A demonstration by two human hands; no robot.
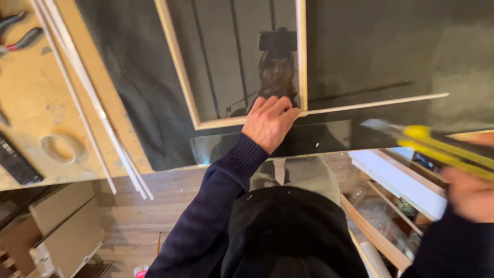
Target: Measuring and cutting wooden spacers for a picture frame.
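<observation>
There is a single view, from a camera worn on the person's head, looking steeply down over the dark-sleeved arms at a workbench (36, 98) draped with a black cloth (370, 51). It sits close: the left hand (268, 122) fills the centre, the right hand (471, 193) blurs at the right edge. A framed mirror (231, 56) on the cloth reflects the camera itself, so the view faces it nearly square. The floor shows below.

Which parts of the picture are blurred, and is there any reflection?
Head view: the right hand and its yellow knife are blurred; the left hand on the wooden frame is sharp; the glass reflects a dark camera shape.
</observation>
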